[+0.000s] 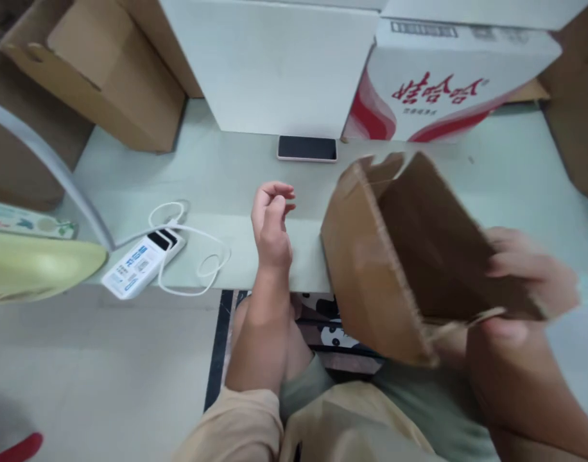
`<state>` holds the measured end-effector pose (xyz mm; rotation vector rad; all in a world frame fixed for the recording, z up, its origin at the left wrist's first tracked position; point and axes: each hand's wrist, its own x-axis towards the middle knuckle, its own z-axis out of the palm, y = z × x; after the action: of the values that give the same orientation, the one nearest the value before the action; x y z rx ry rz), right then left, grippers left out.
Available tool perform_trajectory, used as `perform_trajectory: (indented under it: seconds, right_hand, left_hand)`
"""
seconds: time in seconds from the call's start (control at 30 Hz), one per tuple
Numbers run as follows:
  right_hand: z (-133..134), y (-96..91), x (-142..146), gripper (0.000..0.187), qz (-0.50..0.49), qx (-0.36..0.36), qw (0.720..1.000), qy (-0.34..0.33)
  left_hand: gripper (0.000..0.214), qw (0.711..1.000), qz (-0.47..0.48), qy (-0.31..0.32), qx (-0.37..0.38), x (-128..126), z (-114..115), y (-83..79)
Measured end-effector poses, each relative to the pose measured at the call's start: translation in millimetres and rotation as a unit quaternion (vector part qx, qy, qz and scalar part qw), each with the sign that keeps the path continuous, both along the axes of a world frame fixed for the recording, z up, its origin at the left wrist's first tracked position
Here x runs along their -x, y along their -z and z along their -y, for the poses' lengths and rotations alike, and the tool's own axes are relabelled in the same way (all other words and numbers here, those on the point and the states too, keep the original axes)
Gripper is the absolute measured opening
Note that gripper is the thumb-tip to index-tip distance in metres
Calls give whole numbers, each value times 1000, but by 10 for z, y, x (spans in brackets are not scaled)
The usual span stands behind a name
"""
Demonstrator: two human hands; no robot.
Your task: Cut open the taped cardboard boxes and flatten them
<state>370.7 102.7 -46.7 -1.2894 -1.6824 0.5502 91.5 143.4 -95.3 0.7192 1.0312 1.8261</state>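
Note:
A small brown cardboard box point(375, 269), its open side tilted toward me and to the right, is held at the table's front edge. My right hand point(535, 273), a little blurred, grips the box's right wall, with the thumb below and the fingers over the side. To the left of the box, my left hand point(273, 224) hovers above the table with loosely curled fingers, a gap between them and the thumb. It holds nothing and is apart from the box.
A phone point(307, 149) lies before a white box point(294, 64) and a red-and-white carton point(433, 90). On the left are a white power bank point(142, 263) with a looped cable, a lamp's grey arm point(53, 163) and a brown carton point(130, 83).

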Motion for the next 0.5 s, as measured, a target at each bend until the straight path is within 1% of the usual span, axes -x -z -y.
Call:
perform_trajectory:
  seconds: [0.03, 0.07, 0.1, 0.13, 0.17, 0.2, 0.37, 0.43, 0.5]
  right_hand:
    - [44, -10, 10, 52, 34, -87, 993, -69]
    - [77, -20, 28, 39, 67, -164, 974, -140]
    - [99, -26, 48, 29, 93, -212, 953, -195]
    - [112, -24, 64, 23, 103, -227, 942, -224]
    - [120, -11, 72, 21, 103, -229, 939, -235]
    - [125, 16, 71, 21, 99, -224, 940, -238]
    - [168, 264, -17, 21, 56, -218, 954, -200]
    - [180, 353, -47, 31, 34, -217, 958, -185]
    - [184, 410, -64, 48, 6, -199, 964, -174]
  left_hand:
    - [30, 999, -25, 25, -16, -46, 7, -2]
    - [36, 997, -46, 56, -34, -87, 20, -8]
    - [42, 993, -63, 90, -51, -123, 36, -16]
    - [45, 988, -75, 121, -66, -155, 52, -26]
    - [46, 983, -85, 143, -77, -182, 66, -37]
    - [46, 981, -93, 151, -82, -205, 74, -48]
    - [38, 979, -144, 120, -82, -296, 39, -89]
    - [35, 977, -149, 122, -92, -329, 11, -89]
    - [32, 974, -158, 118, -111, -361, -10, -67]
